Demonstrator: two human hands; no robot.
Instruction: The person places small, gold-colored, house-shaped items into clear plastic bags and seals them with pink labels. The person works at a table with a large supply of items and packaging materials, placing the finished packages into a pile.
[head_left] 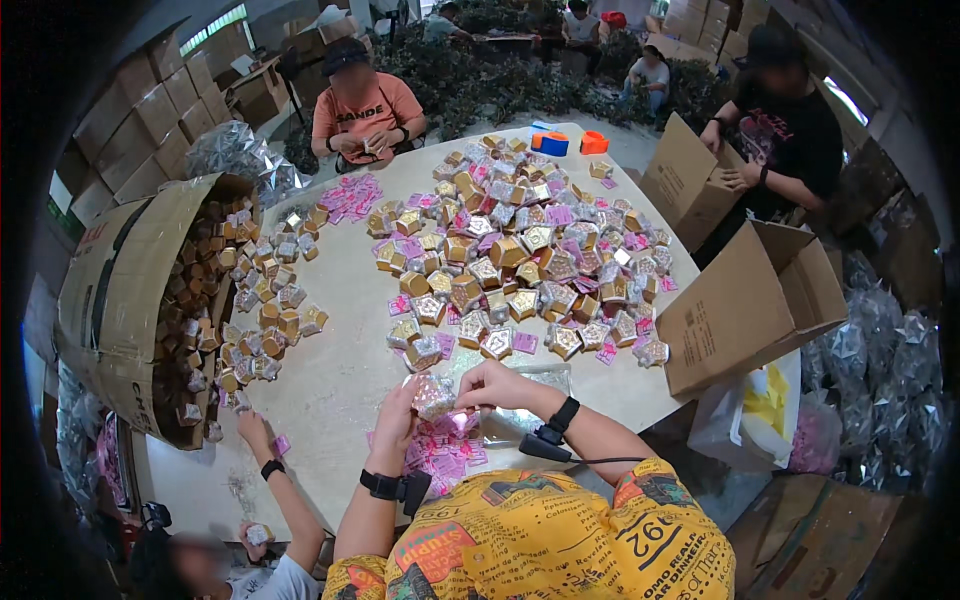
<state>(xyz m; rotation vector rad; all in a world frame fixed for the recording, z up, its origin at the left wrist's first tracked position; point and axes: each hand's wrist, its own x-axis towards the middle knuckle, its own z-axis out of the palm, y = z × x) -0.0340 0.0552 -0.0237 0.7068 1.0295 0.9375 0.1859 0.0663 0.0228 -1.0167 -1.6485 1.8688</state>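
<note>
My left hand (397, 415) is closed round the near left side of a small shiny box in a clear plastic wrapper (434, 396), held just above the table. From the other side, my right hand (490, 386) pinches at the wrapper's right edge; its fingertips are partly hidden. Below both hands lies a spread of pink printed cards (440, 452). Under my right wrist is a flat stack of clear plastic bags (530, 405). Just beyond, a large heap of gold and silver pentagonal boxes (520, 240) mixes with more pink cards.
A tipped carton (120, 310) spills gold boxes at the left. Two open cartons (730, 310) (680, 175) stand right, one handled by a co-worker. Tape dispensers (550, 143) sit at the far edge. Other co-workers' hands (380, 140) (253, 428) work far left and near left.
</note>
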